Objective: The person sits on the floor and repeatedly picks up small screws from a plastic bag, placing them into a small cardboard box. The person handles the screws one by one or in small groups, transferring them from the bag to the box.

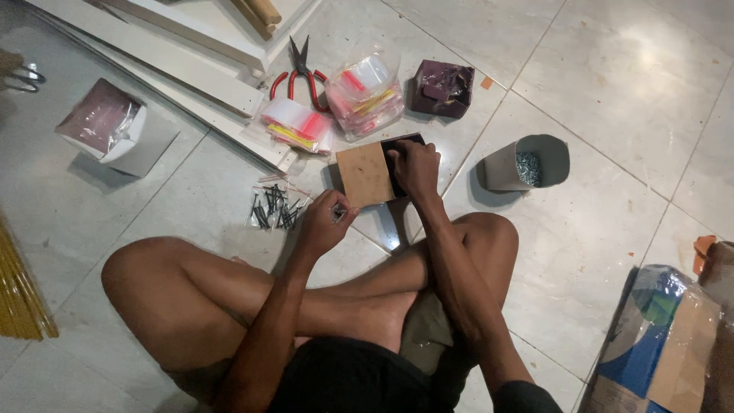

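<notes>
Right hand point(415, 167) presses flat on the brown board point(365, 174), left hand point(325, 222) pinches a small screw (hard to see); nails point(273, 208) just beside, bare tile around.

Board point(365, 174) on floor point(612, 206) before crossed legs, right hand point(415, 167) atop it. Nails point(274, 208) left of left hand point(323, 223); cup point(524, 163) right; bags point(365, 95) and pliers point(300, 70) behind.

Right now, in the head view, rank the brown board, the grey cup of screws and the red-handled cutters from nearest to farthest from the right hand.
From the right hand:
1. Brown board: touching it, just to its left on the floor.
2. Grey cup of screws: lying tipped on the tiles to its right.
3. Red-handled cutters: farther up and left, beside the white boards.
</notes>
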